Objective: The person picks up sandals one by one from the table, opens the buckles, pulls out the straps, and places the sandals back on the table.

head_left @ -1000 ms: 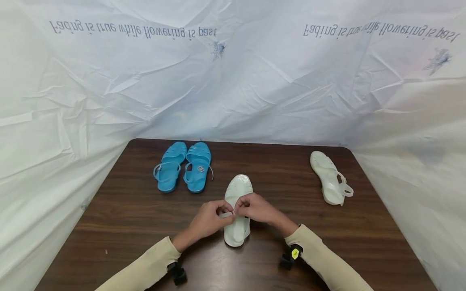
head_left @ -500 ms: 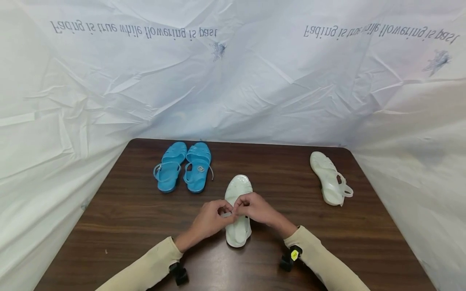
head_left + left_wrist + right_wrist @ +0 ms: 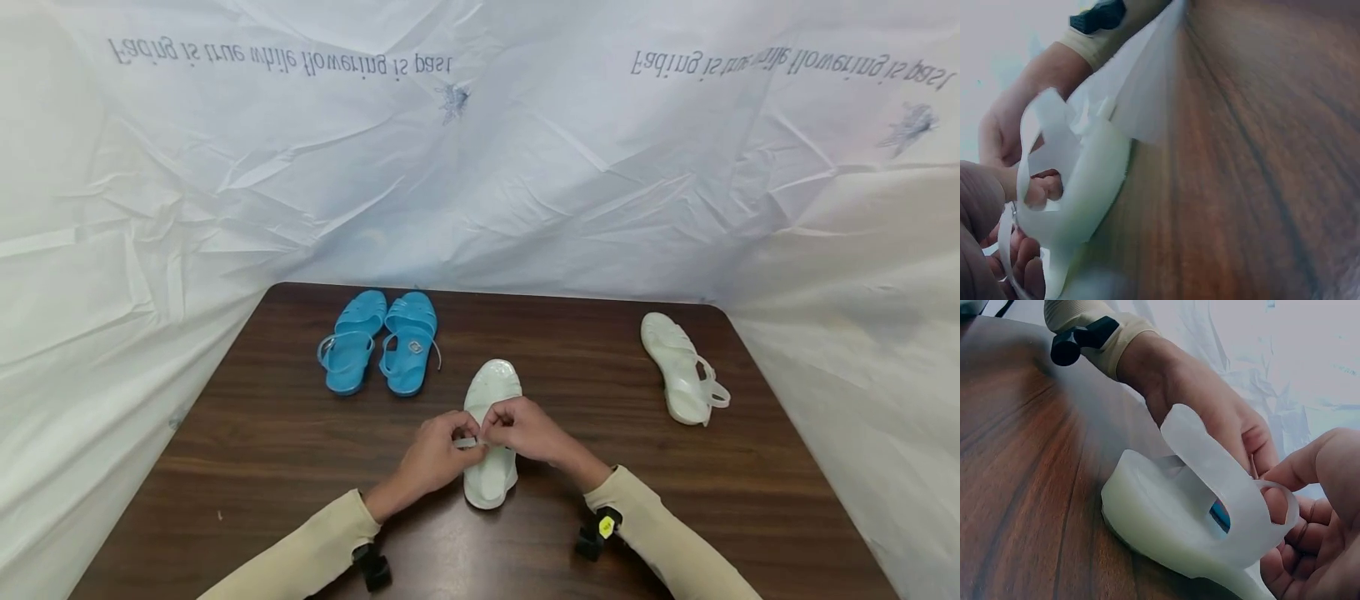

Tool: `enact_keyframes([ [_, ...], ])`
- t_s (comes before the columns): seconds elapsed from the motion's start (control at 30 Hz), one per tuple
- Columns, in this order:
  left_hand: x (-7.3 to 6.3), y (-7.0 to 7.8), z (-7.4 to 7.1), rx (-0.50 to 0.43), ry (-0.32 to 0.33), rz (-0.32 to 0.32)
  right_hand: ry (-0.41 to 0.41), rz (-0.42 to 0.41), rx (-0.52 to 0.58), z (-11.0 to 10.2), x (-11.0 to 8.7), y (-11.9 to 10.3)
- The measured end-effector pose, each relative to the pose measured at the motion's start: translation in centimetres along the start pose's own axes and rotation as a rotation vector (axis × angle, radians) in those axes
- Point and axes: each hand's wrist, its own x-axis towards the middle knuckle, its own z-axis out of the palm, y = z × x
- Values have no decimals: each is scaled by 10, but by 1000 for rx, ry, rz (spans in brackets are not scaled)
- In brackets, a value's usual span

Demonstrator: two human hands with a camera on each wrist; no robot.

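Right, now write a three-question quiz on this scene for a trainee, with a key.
1. How many blue sandals lie on the table?
2. True or false: the far-right white sandal lies apart from the other sandals.
3. The left grip and right grip are both at work on: (a) a blue sandal, (b) the near white sandal, (c) the far-right white sandal.

Key: 1, two; 2, true; 3, b.

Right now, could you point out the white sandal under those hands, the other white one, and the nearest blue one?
Middle white sandal (image 3: 489, 477): head view, on the insole's heel.
Other white sandal (image 3: 681, 377): head view, on its insole.
Nearest blue sandal (image 3: 407, 368): head view, on its insole.
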Motion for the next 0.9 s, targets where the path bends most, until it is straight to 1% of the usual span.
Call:
enact_keyframes([
  [0.17,-2,-1,2,25,30,11,-7,-26,-20,1,-1,3],
  [0.33,-5,-3,0,1,72,23,-13,-21,-23,0,-2,7],
  [0.47,-7,-6,-2,-33,99,0,-14,-22,2,-3,-4,8],
  [0.57,-8,-7,-4,-52,105,-12,-18,-27,7,-6,-5,9],
  [0.73,-8,-8,-5,-69,99,-6,-29,-27,-15,-7,-8,10],
  [0.9,-9,-9,-6,-82,89,-12,-16,-36,-17,-7,-11,13],
])
